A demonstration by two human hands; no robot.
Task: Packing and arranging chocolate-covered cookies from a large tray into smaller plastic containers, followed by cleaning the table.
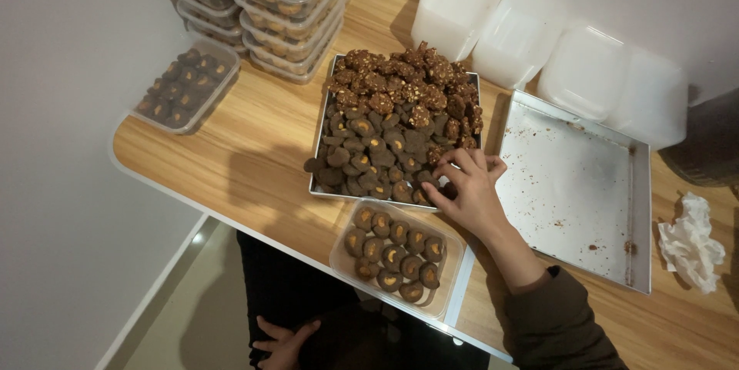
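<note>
My right hand (467, 187) reaches over the near right corner of a metal tray (317, 156) heaped with dark chocolate cookies (392, 120), its fingertips pinching at a cookie there. Just in front of it, a clear plastic box (454, 274) holds rows of dark cookies with yellow centres (392, 256). My left hand (282, 341) rests low on my lap below the table edge, fingers apart and holding nothing.
An empty metal baking tray (573, 185) with crumbs lies to the right. A crumpled white tissue (690, 241) lies at the far right. Stacked filled cookie boxes (285, 0) and one single filled box (187, 85) stand at the left. Empty white plastic containers (539, 31) line the back wall.
</note>
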